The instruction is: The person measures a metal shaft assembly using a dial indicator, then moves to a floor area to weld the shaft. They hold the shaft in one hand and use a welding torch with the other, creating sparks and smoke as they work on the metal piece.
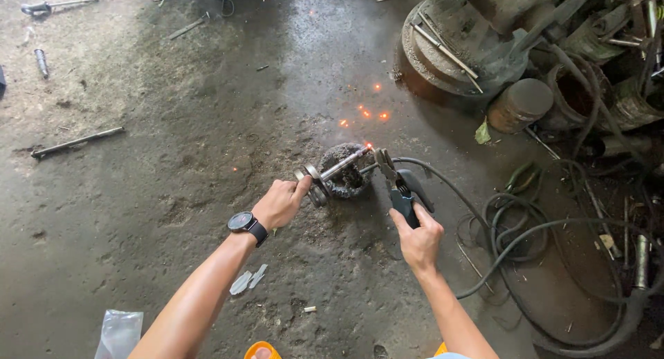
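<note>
My left hand (281, 203) is closed around the flanged end of the metal shaft (337, 170), which slants up-right over the charred block (346, 182), while my right hand (417, 238) grips the welding clamp (402, 193) at its glowing far tip.

A short steel shaft with a round flange (330, 173) is lying across a lumpy round metal block (346, 182) mid-floor, the left hand (280, 203) sitting left of it, the right hand (417, 240) right, coiled cables (526, 241) lying toward the floor's right edge.
</note>
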